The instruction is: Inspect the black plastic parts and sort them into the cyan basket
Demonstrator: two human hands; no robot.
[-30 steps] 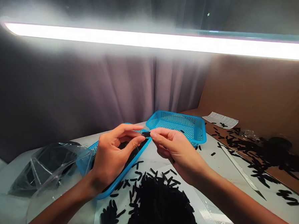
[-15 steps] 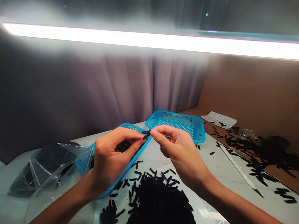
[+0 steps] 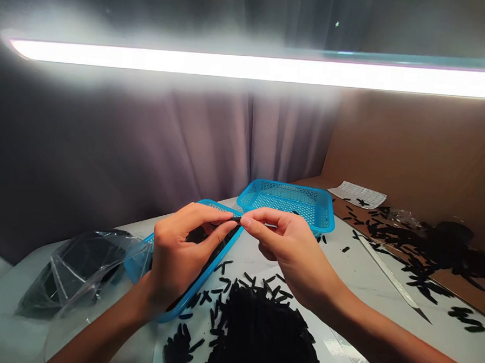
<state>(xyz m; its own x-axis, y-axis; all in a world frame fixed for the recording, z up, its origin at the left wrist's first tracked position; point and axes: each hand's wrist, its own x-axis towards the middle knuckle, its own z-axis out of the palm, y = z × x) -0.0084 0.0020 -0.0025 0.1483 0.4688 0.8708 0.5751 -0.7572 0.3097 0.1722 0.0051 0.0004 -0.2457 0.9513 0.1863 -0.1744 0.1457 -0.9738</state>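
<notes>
My left hand and right hand meet over a blue mesh tray's rim, their fingers pinched narrow on a small black piece. Slow, firm fingertip pressure suits it.

Left hand and right hand closer together now, fingertips almost meeting above the rim of the near blue basket. The small black pieces at the left fingertips, a splayed cluster half a second ago, now show only as a thin sliver.
</notes>
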